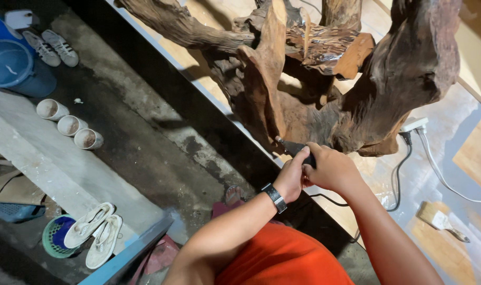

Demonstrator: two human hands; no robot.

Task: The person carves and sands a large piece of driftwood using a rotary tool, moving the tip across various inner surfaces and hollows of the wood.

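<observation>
Both hands, the left hand (292, 177) and right hand (330, 168), grasp a dark rotary tool (295, 148), its tip touching the gnarled root sculpture (356, 79).

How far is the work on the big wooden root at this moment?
Done: one upper face of the root looks cut smooth and reddish. In hand: the left hand and right hand grip a dark corded power tool against the root's lower part. Left: most surfaces look rough and dark; the paintbrush lies apart on the table.
</observation>
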